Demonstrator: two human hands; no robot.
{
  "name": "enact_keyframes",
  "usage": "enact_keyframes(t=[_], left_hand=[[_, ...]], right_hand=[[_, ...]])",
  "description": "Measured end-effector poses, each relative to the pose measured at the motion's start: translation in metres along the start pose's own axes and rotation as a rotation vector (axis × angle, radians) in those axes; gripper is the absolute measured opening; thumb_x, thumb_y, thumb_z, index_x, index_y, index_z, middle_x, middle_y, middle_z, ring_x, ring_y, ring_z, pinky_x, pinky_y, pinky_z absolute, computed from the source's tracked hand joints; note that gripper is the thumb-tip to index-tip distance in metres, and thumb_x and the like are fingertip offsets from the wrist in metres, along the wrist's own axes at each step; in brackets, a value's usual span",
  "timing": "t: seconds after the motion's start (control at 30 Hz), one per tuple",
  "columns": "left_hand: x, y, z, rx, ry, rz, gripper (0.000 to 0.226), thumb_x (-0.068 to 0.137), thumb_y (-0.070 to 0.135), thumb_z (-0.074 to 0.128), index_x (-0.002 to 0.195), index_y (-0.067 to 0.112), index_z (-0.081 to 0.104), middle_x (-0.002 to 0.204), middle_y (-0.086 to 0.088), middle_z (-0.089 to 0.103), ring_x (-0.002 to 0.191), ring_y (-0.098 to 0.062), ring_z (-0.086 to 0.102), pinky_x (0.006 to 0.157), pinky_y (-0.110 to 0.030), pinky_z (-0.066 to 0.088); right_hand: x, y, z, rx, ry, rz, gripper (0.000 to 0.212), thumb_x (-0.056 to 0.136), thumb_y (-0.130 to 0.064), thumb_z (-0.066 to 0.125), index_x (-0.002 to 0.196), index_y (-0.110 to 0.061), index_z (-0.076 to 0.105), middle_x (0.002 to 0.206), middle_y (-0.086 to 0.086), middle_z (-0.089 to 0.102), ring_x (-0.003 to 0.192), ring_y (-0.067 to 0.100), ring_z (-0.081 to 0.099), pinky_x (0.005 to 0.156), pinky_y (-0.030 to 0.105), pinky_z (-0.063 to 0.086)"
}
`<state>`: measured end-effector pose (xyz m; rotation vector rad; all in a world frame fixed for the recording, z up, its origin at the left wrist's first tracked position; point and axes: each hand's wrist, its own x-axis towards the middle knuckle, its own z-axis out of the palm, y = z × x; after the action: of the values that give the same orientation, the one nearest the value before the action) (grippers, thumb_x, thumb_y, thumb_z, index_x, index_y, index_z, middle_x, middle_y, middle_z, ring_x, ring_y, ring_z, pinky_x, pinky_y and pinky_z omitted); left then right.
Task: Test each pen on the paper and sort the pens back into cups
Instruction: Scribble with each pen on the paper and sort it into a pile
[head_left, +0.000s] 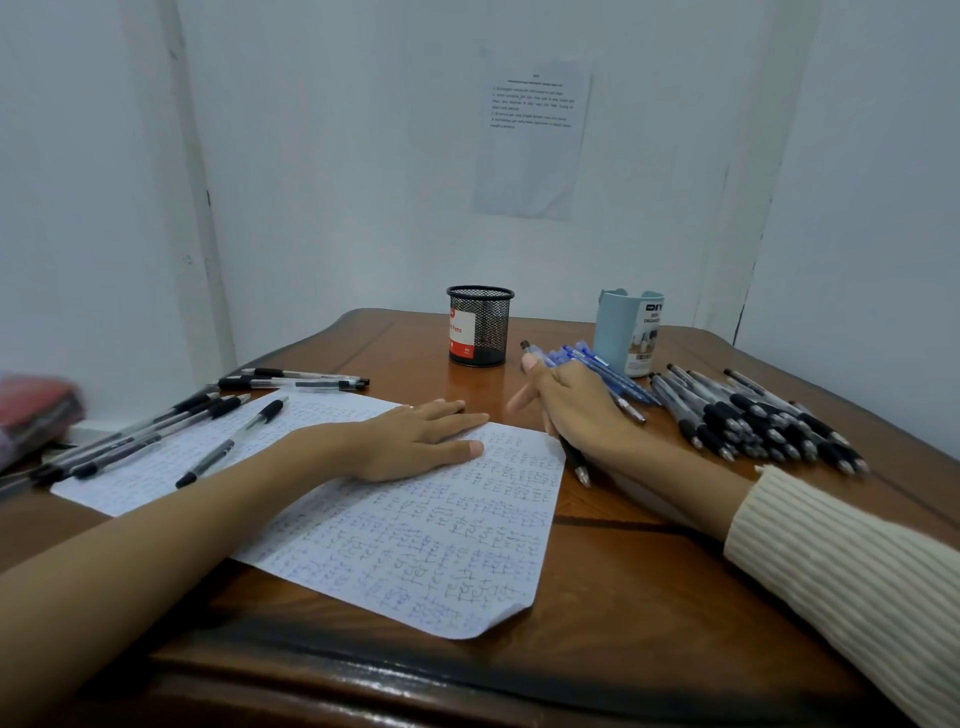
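The pen (577, 461) is in the right hand (576, 405), whose fingers curl round its barrel. Its tip is over the tabletop (649, 571) beside the paper (415, 545). It looks light, stiff and slick, best pinched at the rubber grip. The left hand (415, 441) lies flat, fingers straight, on the paper.

Study corner: wooden desk (623, 597), white walls (337, 156)
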<state>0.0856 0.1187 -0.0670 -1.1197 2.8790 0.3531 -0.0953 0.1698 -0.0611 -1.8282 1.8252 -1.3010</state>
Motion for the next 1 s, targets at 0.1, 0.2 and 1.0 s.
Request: enact_keyframes(t=[0.1,0.2,1.0], left_hand=[[0.000,0.000,0.000,-0.008,-0.003,0.005,0.054,0.096,0.052,0.022,0.147,0.041,0.006,0.158,0.008,-0.002,0.144,-0.010,-0.005,0.114,-0.034,-0.001],[0.000,0.000,-0.001,-0.026,0.018,0.015,0.055,0.094,0.053,0.024,0.147,0.041,0.011,0.158,0.009,0.002,0.144,-0.012,0.003,0.114,-0.036,0.005],[0.061,0.061,0.004,0.044,0.193,0.318,0.043,0.098,0.042,0.036,0.139,0.027,0.040,0.142,0.007,0.038,0.127,-0.007,0.036,0.107,-0.026,0.031]], right_hand=[[0.000,0.000,-0.002,-0.063,-0.058,0.033,0.055,0.102,-0.034,0.030,0.089,-0.001,0.072,0.044,-0.005,0.045,0.050,0.006,0.042,0.055,0.017,0.031],[0.005,-0.001,-0.013,-0.127,-0.034,0.057,0.044,0.100,-0.032,0.038,0.085,-0.005,0.070,0.053,-0.003,0.042,0.050,0.006,0.037,0.051,0.016,0.029],[0.013,0.043,-0.115,-0.984,0.148,0.282,0.016,0.092,-0.017,0.054,0.103,-0.007,0.059,0.093,0.007,0.054,0.080,0.022,0.044,0.069,0.028,0.038]])
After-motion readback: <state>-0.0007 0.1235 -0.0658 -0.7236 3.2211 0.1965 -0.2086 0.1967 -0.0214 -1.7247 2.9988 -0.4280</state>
